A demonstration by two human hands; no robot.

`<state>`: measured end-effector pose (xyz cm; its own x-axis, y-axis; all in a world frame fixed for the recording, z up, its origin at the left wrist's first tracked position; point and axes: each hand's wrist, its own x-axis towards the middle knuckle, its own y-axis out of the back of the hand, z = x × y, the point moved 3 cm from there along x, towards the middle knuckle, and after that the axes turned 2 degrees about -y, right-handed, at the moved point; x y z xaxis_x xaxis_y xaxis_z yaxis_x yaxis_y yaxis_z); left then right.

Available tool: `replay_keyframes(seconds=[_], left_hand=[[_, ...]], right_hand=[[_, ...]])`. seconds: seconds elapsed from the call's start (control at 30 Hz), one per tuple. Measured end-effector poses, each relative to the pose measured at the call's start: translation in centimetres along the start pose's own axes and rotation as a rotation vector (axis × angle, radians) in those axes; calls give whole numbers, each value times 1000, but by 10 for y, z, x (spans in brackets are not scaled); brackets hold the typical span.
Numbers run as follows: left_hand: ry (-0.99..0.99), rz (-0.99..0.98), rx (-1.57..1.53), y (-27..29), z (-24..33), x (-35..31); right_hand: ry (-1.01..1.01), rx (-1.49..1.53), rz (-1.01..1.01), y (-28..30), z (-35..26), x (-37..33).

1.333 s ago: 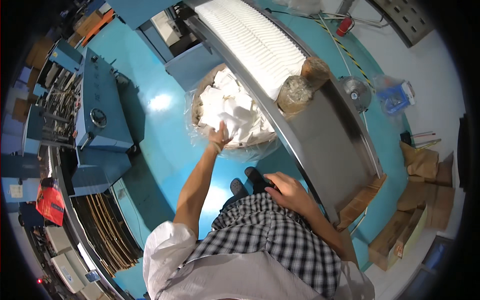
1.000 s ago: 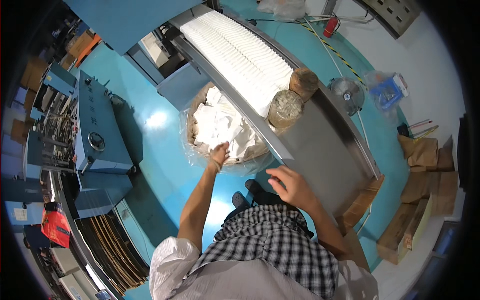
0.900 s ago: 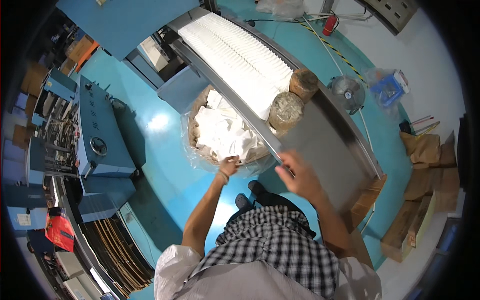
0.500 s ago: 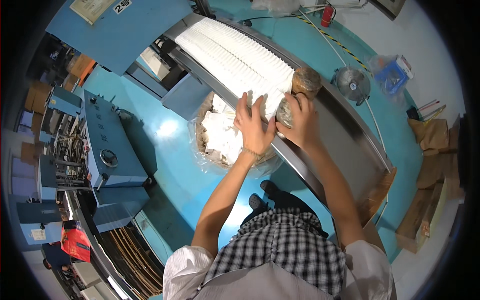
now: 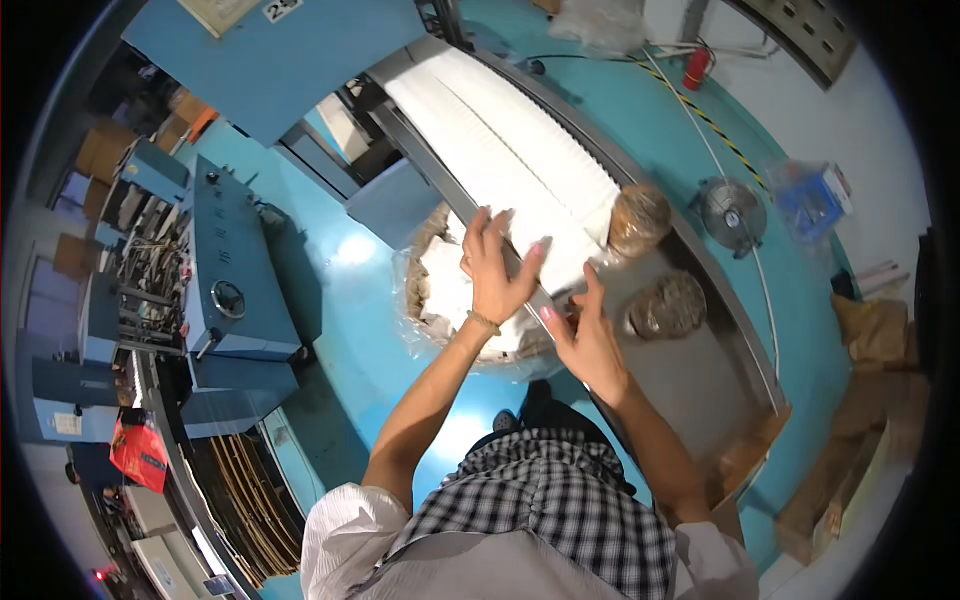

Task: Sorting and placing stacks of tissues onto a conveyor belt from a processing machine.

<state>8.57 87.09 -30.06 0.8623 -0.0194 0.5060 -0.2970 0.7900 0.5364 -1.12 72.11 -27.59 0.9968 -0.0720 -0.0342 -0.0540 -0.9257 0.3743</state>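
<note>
Two long rows of white folded sheets (image 5: 500, 130), perhaps tissues or napkins, lie packed along a metal trough (image 5: 660, 385). At the near end of these rows my left hand (image 5: 497, 270) is open, fingers spread over the trough's near rail and beside the white stack. My right hand (image 5: 592, 345) is also open, thumb and fingers apart, just off the stack's end. Against the far row rests a brown lump wrapped in clear film (image 5: 640, 220). A second film-wrapped lump (image 5: 670, 305) lies apart on the bare metal, right of my right hand.
Below the trough stands a plastic-lined round container (image 5: 410, 290) holding white sheets. A blue machine (image 5: 270, 60) rises at the trough's far left end. Beyond the trough are a floor fan (image 5: 732, 215), a blue bin (image 5: 812, 205) and a red fire extinguisher (image 5: 697, 68).
My right hand has let go of the nearer wrapped lump, which now lies farther right on the metal. That hand has drawn back toward me; my left hand remains by the stack.
</note>
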Motion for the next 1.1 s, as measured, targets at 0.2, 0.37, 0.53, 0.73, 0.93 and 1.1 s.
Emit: replay_keyframes(seconds=[0.2, 0.37, 0.53, 0.73, 0.93, 1.1], left_hand=[[282, 109, 153, 3, -105, 97], [431, 67, 245, 1, -156, 176], [474, 91, 223, 9, -206, 218], [412, 70, 197, 5, -213, 222], [391, 184, 128, 1, -200, 211], [369, 244, 184, -1, -193, 211]], right_hand=[[222, -143, 103, -34, 16, 20], [170, -227, 136, -32, 16, 22], [157, -222, 131, -34, 20, 23], [148, -205, 171, -31, 11, 23], [168, -198, 214, -34, 5, 23], [119, -166, 241, -37, 11, 24]])
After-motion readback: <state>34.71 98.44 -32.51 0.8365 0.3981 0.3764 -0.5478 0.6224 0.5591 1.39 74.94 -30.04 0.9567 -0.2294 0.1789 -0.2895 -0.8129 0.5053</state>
